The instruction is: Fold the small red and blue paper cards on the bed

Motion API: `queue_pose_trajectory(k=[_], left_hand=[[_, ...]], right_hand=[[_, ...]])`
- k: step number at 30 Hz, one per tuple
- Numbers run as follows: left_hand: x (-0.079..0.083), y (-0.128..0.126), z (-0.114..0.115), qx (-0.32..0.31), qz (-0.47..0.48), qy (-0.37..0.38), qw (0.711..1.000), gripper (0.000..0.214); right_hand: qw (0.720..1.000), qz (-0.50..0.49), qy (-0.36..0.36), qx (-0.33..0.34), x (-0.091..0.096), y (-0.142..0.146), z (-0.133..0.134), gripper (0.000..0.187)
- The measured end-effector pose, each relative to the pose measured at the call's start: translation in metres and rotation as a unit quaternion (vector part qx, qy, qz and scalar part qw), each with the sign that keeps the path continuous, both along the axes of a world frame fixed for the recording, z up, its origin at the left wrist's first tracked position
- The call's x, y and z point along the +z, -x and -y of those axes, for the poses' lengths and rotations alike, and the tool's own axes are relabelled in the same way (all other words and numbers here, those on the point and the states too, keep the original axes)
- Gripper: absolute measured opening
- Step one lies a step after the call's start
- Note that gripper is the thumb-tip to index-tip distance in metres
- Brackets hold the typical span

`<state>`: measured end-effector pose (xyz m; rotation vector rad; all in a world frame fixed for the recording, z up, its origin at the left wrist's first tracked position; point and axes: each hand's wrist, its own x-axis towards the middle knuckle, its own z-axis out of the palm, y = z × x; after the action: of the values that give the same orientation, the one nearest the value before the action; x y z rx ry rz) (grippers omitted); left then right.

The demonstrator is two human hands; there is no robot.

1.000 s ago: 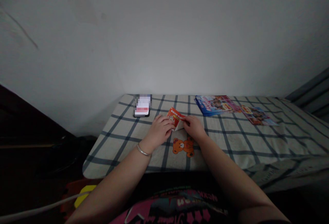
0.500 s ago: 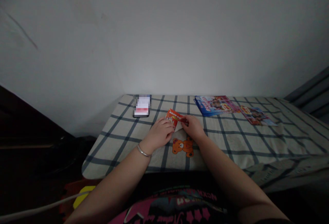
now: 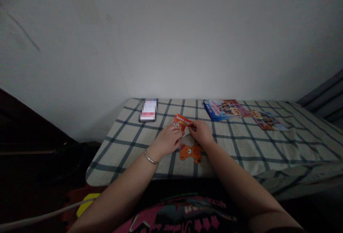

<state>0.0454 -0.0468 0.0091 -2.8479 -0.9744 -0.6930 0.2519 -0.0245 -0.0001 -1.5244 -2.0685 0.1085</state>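
A small red printed paper sheet (image 3: 182, 121) with a white underside is held just above the checked cloth (image 3: 128, 143), between both hands. My left hand (image 3: 167, 140), a silver bangle on its wrist, has its fingers curled on the sheet's left edge. My right hand (image 3: 200, 133) pinches the sheet's right edge. An orange bear print (image 3: 190, 152) on the cloth lies just below the hands.
A phone (image 3: 148, 111) with a lit screen lies at the back left of the cloth. A blue booklet (image 3: 223, 109) and a second leaflet (image 3: 268, 120) lie at the back right. The wall stands close behind. Dark floor with a yellow object (image 3: 87, 204) is at the left.
The red sheet has been pressed lower and flatter between the hands. My left hand has shifted slightly right; my right hand has barely moved.
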Motion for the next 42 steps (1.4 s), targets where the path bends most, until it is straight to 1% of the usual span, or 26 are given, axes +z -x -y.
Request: queue_pose_trajectory(k=[3,8,12,19,25,30,38,42], left_hand=[[0.003,-0.001,0.002,0.004,-0.003,0.008,1.0,0.025],[0.005,-0.004,0.005,0.012,-0.011,0.012,1.0,0.038],[0.004,-0.004,0.004,0.008,-0.019,0.02,1.0,0.031],[0.004,-0.003,0.004,0.006,-0.027,0.01,1.0,0.03],[0.004,-0.004,0.003,0.007,-0.011,0.021,1.0,0.028],[0.005,-0.004,0.002,0.004,-0.001,0.035,0.999,0.024],[0.007,-0.005,0.005,0.016,-0.029,0.01,0.999,0.018],[0.008,-0.004,0.004,0.013,-0.027,0.017,0.999,0.016]], right_hand=[[1.0,0.022,-0.001,-0.005,0.002,0.001,0.002,0.011],[0.999,0.042,0.005,-0.013,0.006,0.003,0.004,0.013],[0.999,0.051,0.003,-0.014,0.006,0.003,0.005,0.016],[0.998,0.06,-0.003,-0.013,0.004,0.003,0.004,0.015],[0.999,0.051,0.004,0.008,0.006,0.0,0.008,0.016],[0.998,0.059,0.013,0.009,0.007,-0.001,0.009,0.017],[0.997,0.075,0.018,0.003,0.01,0.001,0.011,0.018],[0.996,0.081,0.023,-0.002,0.011,0.001,0.011,0.018]])
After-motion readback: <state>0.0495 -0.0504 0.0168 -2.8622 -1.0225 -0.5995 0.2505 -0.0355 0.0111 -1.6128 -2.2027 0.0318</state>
